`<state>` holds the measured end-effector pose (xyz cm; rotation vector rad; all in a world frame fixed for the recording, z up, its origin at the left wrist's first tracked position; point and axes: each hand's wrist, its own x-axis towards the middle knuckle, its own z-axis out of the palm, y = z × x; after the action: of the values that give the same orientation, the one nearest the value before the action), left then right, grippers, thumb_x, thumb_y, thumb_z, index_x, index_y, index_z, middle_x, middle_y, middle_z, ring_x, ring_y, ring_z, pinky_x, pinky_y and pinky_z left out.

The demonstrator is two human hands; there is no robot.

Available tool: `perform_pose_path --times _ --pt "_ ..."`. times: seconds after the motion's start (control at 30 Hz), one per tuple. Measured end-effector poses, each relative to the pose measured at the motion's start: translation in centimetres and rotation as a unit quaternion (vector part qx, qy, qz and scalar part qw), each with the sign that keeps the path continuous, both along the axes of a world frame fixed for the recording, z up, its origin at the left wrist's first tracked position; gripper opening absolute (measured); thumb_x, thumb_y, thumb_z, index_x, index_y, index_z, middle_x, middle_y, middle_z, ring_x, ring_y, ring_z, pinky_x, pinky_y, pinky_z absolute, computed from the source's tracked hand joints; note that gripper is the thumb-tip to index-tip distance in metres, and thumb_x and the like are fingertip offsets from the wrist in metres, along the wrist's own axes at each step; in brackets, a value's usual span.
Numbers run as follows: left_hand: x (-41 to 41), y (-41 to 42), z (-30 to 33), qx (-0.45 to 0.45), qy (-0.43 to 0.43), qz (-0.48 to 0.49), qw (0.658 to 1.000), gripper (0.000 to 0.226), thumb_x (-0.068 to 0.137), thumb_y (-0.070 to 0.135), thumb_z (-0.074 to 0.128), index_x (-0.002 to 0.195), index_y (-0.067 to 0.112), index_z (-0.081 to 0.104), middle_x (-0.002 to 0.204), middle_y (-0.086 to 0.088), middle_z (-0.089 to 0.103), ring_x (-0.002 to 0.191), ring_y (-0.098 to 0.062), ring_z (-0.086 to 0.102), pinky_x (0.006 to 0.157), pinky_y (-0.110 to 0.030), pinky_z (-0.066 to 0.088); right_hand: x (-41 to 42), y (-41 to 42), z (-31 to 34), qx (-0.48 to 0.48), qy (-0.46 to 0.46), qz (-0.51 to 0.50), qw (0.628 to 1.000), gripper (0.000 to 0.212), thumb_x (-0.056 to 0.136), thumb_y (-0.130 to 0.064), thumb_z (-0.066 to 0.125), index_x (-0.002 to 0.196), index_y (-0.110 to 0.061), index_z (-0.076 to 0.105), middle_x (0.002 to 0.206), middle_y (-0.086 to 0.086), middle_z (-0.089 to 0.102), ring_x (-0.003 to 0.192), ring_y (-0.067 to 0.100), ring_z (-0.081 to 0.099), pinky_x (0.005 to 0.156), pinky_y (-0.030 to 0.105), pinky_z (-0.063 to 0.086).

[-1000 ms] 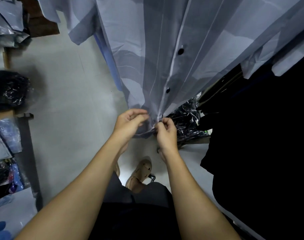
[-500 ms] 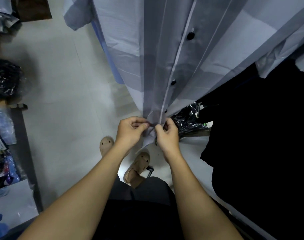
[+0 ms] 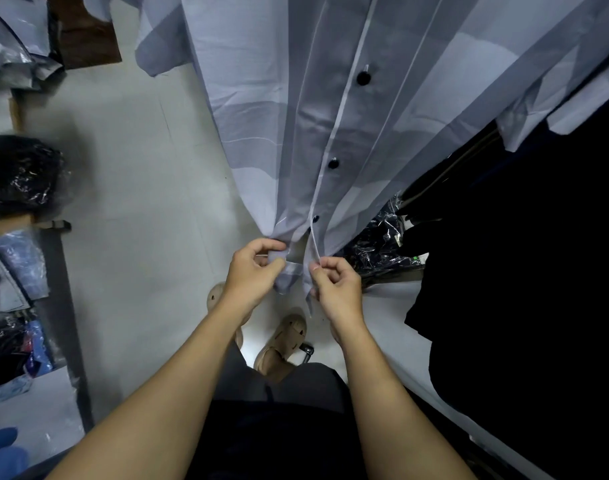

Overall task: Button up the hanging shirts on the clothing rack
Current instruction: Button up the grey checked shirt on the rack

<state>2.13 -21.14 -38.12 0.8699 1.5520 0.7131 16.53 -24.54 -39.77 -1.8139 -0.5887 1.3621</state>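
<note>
A grey-and-white patterned shirt [image 3: 330, 109] hangs in front of me, its placket running down the middle with three dark buttons [image 3: 333, 163] fastened along it. At the hem, my left hand [image 3: 252, 271] grips the left front panel between thumb and curled fingers. My right hand [image 3: 336, 284] pinches the white edge of the right panel just beside it. The two panels are slightly parted at the bottom between my hands. Whether a button sits between my fingers is hidden.
Black garments [image 3: 524, 271] hang close on the right. Plastic-wrapped dark clothes [image 3: 382, 244] lie behind the shirt's hem. Bagged clothing [image 3: 19, 181] and a shelf edge [image 3: 64, 306] line the left. Pale floor [image 3: 140, 188] lies between; my sandalled feet [image 3: 282, 344] stand below my hands.
The view tilted down, so the shirt and its buttons sit higher. My hands, close together before, have drawn a little apart, opening a small gap at the hem.
</note>
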Motion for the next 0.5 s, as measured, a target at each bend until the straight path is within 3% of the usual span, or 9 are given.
perform_pose_path --times 0.17,0.33,0.4,0.5 --pt "-0.3 -0.5 -0.2 0.028 0.061 -0.014 0.998 0.03 0.081 0.006 0.077 0.089 0.03 0.061 0.097 0.01 0.066 0.087 -0.014 0.064 0.078 -0.026 0.054 -0.6 0.0 0.2 0.0 0.0 0.029 1.0 0.013 0.091 -0.008 0.068 0.088 -0.019 0.064 0.079 0.006 0.064 0.07 0.015 0.06 0.07 0.031 0.051" --pt "-0.5 -0.3 0.2 0.031 0.01 -0.009 0.999 0.021 0.088 0.003 0.068 0.098 0.021 0.066 0.1 0.003 0.069 0.083 -0.001 0.065 0.076 -0.015 0.05 -0.6 0.0 0.7 0.021 -0.03 0.035 0.999 0.01 0.094 -0.011 0.061 0.089 -0.02 0.063 0.074 0.001 0.061 0.063 0.009 0.055 0.063 0.026 0.047" --pt "-0.5 -0.2 0.5 0.024 -0.017 -0.01 1.0 0.017 0.091 0.004 0.066 0.098 0.019 0.067 0.093 0.001 0.073 0.084 -0.004 0.068 0.076 -0.014 0.052 -0.6 0.1 0.8 0.047 -0.054 0.033 0.997 0.009 0.094 -0.016 0.061 0.097 -0.024 0.058 0.073 -0.001 0.059 0.065 0.012 0.057 0.064 0.03 0.047" --pt "-0.2 0.0 1.1 0.008 -0.057 -0.004 0.998 0.011 0.096 0.01 0.06 0.096 0.02 0.066 0.083 0.004 0.076 0.076 -0.004 0.07 0.067 -0.014 0.052 -0.6 0.6 1.3 0.086 -0.086 0.037 0.992 0.021 0.094 -0.012 0.062 0.102 -0.026 0.048 0.074 -0.004 0.059 0.065 0.008 0.058 0.064 0.023 0.047"
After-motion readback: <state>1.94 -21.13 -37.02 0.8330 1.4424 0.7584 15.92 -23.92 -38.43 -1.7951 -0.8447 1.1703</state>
